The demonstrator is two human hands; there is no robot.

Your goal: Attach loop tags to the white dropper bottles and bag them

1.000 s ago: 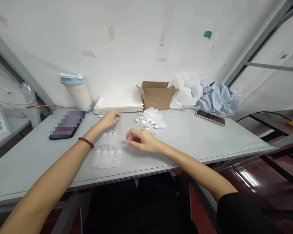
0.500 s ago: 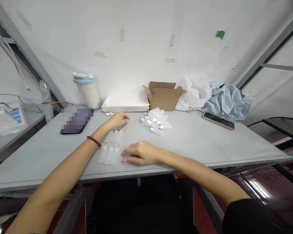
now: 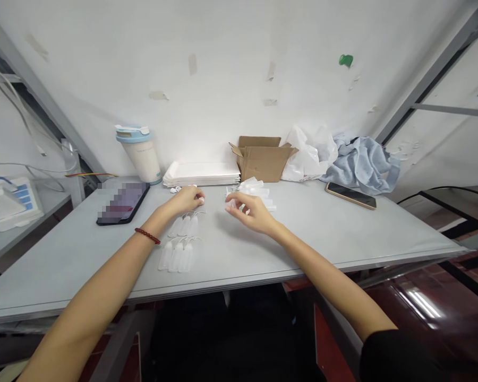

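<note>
Bright glare on the wall [image 3: 207,143], soft shadows, wide-angle bending at edges

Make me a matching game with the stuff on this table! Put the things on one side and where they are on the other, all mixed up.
Things:
1. cardboard box
2. blue-lidded cup
3. phone with tan case
4. right hand

Places:
A. far left, by the wall
B. at the loose pile of small white bottles
C. by the wall, between the stacked white trays and a plastic bag
D. lying flat in front of the blue cloth

Pairs: 1-C, 2-A, 3-D, 4-B
</note>
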